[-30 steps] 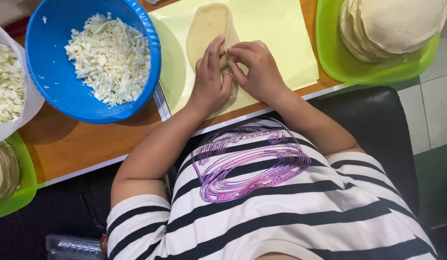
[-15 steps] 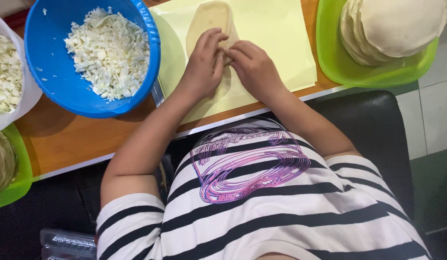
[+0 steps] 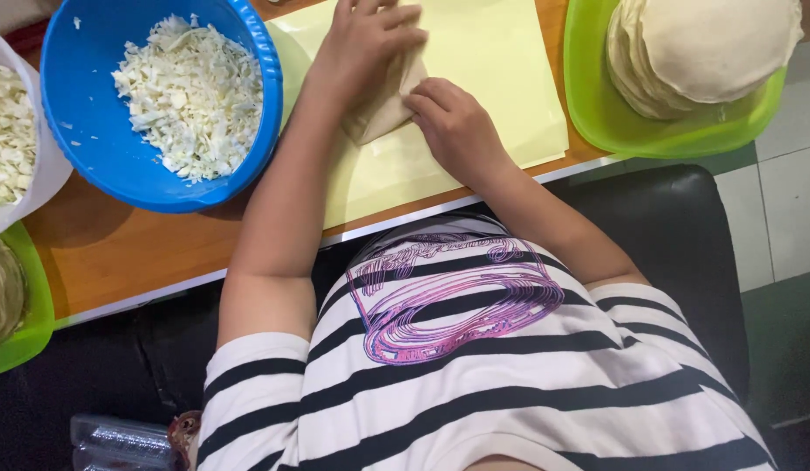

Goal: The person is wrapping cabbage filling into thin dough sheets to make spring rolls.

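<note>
Left hand (image 3: 366,44) lies flat, fingers together, pressing folded dough (image 3: 383,109); right hand (image 3: 453,122) curls beside it, now pinching the fold, earlier unfolded.

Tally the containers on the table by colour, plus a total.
Blue: 1, the blue bowl of shredded cabbage.
Green: 2, the green tray under the stack of dough rounds, and the green container at the left edge.
White: 1, the white bowl, partly cut off.
Total: 4
</note>
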